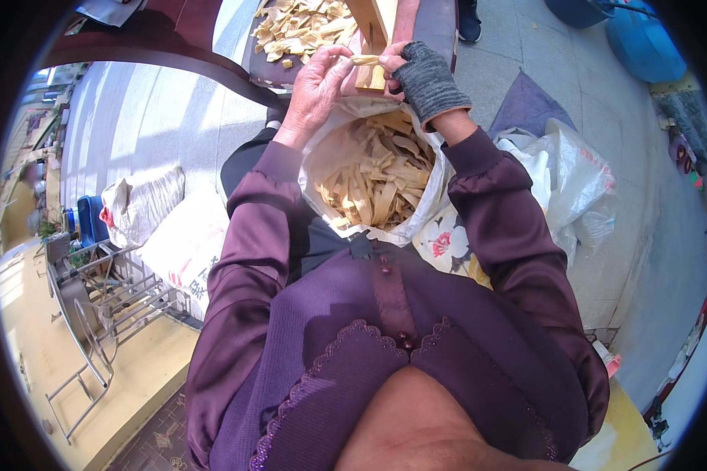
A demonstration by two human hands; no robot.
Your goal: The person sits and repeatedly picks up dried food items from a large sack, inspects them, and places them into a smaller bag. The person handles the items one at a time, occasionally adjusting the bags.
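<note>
My bare left hand [316, 93] pinches one end of a pale yellow dried strip [365, 60]. The fingers of my right hand [426, 80], in a grey knitted fingerless glove, grip the other end. Both hands hold it level over a wooden block [370, 78] on a bench, close to an upright wooden piece [368, 22]. Below them, a white bag [316, 149] stands open, filled with long strips [377, 177] of the same pale yellow stuff. Beyond my left hand lies a heap of shorter pieces [302, 30] on the bench top.
A dark red wooden frame [145, 38] curves across the far left. White sacks [184, 243] and a metal rack [122, 298] stand at the left. Crumpled plastic bags [577, 184] lie right of the strips, with a blue tub [644, 43] at the far right.
</note>
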